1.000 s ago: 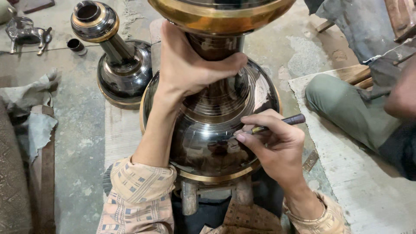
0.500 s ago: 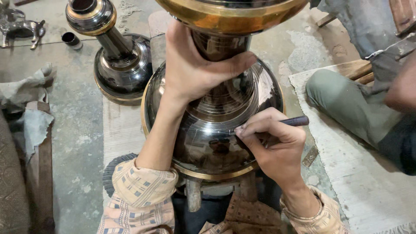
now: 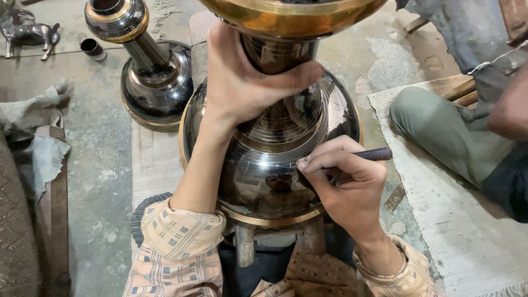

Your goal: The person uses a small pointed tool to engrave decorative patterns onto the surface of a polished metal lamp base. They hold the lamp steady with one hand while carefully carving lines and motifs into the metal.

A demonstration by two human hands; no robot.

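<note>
At centre frame, on a low wooden stand over the concrete floor: one large dark polished metal vase, round-bodied with a brass band at the foot and a brass rim at twelve o'clock. Left hand: clenched round the narrow neck, thumb pointing to three o'clock, steadying the piece. Right hand: at four o'clock on the belly, fingers pinched on a thin dark engraving tool, its tip hidden against the surface near fine concentric lines. Step in hand, by judgement: marking or incising the curved body; a further stroke would call for a firm neck grip and light, even tip pressure, since the glossy curve invites slipping. At ten o'clock: second, smaller vase of like finish, standing apart. At eleven o'clock: small dark cup; beside it a metal animal figure. At nine o'clock: grey rags. At three o'clock: another person's green-trousered knee on a pale mat.
</note>
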